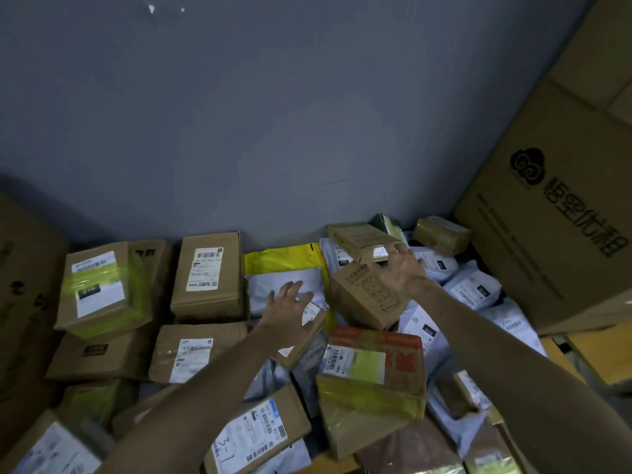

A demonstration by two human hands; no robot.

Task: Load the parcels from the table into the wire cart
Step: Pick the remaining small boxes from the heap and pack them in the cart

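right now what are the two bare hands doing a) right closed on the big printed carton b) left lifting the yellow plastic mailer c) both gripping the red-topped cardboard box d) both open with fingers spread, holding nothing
d: the left hand, over the grey plastic mailer, and the right hand, over the brown printed cardboard box, have spread fingers curled round nothing.

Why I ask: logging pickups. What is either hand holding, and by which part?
Nothing is held: left hand and right hand hover open-fingered over the parcels.
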